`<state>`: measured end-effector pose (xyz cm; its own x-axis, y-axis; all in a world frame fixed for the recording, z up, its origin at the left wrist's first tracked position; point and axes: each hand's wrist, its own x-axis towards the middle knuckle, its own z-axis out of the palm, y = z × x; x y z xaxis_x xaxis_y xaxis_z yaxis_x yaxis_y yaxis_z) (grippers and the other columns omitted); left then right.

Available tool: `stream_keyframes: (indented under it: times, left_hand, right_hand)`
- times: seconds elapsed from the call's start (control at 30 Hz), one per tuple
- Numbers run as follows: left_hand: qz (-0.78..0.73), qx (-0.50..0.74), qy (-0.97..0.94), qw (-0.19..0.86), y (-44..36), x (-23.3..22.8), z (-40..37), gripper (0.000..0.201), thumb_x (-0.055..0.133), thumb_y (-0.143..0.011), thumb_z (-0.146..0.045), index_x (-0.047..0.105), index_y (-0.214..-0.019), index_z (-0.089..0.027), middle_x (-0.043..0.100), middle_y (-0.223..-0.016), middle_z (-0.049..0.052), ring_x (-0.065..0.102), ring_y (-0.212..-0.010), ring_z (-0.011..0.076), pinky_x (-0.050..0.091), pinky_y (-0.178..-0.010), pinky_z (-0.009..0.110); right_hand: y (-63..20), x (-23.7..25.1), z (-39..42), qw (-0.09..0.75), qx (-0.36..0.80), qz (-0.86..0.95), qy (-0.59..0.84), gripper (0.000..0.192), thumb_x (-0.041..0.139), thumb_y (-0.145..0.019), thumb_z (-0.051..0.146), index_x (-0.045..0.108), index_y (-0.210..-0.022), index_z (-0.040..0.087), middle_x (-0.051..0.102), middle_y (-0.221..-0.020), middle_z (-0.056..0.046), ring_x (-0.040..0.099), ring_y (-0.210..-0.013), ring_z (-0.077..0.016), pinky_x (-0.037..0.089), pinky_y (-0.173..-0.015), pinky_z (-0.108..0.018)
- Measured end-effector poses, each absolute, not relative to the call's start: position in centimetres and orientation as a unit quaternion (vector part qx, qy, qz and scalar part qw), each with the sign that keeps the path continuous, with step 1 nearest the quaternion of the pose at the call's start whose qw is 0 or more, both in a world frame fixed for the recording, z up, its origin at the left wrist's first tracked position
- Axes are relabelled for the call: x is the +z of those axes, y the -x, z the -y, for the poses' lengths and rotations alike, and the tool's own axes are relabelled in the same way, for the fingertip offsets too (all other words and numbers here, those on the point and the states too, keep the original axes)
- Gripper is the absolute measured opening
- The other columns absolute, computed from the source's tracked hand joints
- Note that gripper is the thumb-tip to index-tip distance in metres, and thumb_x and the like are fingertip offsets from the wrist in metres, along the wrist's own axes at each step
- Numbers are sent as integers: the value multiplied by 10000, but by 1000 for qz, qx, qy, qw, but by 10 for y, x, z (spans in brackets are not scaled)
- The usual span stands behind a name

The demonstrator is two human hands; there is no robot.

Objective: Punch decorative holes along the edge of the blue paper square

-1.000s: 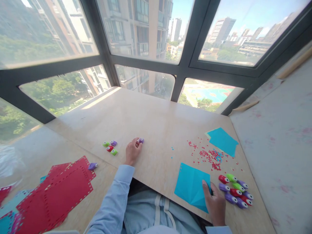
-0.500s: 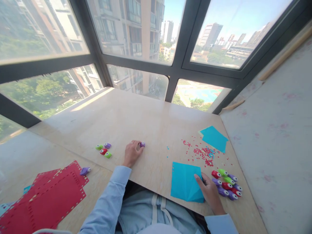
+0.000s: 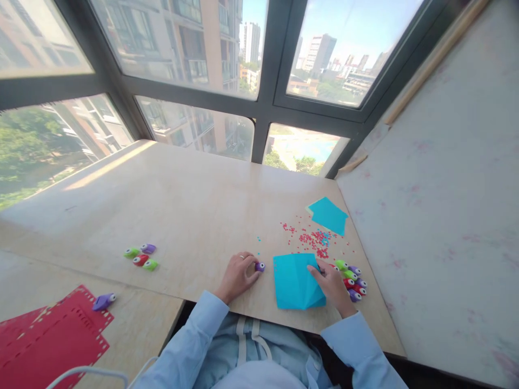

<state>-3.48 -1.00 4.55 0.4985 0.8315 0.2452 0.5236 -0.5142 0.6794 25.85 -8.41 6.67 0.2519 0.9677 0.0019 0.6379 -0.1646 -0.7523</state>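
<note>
Punch (image 3: 260,266), small and purple, sits pinched at the fingertips of the left hand (image 3: 238,275), which rests curled on the table (image 3: 194,205). Grip looks like thumb and forefinger pressed onto the punch, low against the wood, probably so it slides rather than lifts. Right hand (image 3: 330,281) lies at 3 o'clock of the punch, fingers flat and spread on the right edge of the blue sheet (image 3: 295,281), pinning it down; not gripping anything that I can tell. Sheet lies between the two hands, its left edge just beside the punch, so paper and tool are lined up near the front table edge.

Around: punch pile (image 3: 352,281) of green, red, purple at 3 o'clock of the right hand, touching or nearly touching it. Red and blue dots (image 3: 312,237) scattered at 12 o'clock of the sheet, second blue piece (image 3: 327,215) beyond them at 1 o'clock. Four punches (image 3: 141,256) well apart at 9 o'clock. Red paper (image 3: 52,340) with punched edges at 8 o'clock on the lower table, lone purple punch (image 3: 103,301) on its corner. Nothing lies between punch and sheet; the dots sit clear of both hands.
</note>
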Motion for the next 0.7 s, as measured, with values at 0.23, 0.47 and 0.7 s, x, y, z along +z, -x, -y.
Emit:
stream_keyframes:
  times: [0.23,0.47,0.7]
  left_hand:
    - [-409,288,-821,273,38,44,5,96,629,-847,-258,629,-923,-200,628,-937,54,570,-886,196,418,-792,325]
    - [-408,311,-810,285,37,41,3,96,617,-860,-240,623,-949,-203,632,-951,51,570,-893,189,423,-794,316]
    - [-416,310,-804,291,38,42,5,130,623,-863,-252,632,-986,-213,637,-953,51,571,-880,190,428,-783,315]
  right_hand:
    - [-266,66,40,393,196,494,751,464,501,-759,631,377,-649,197,302,-591,36,306,-555,-117,249,-531,-248]
    - [-229,49,29,370,269,555,695,423,493,-772,584,418,-646,187,338,-594,28,341,-572,-125,272,-547,-250]
    - [-214,41,70,345,345,549,679,390,485,-846,523,598,-856,149,553,-729,-16,496,-692,-169,361,-651,-263]
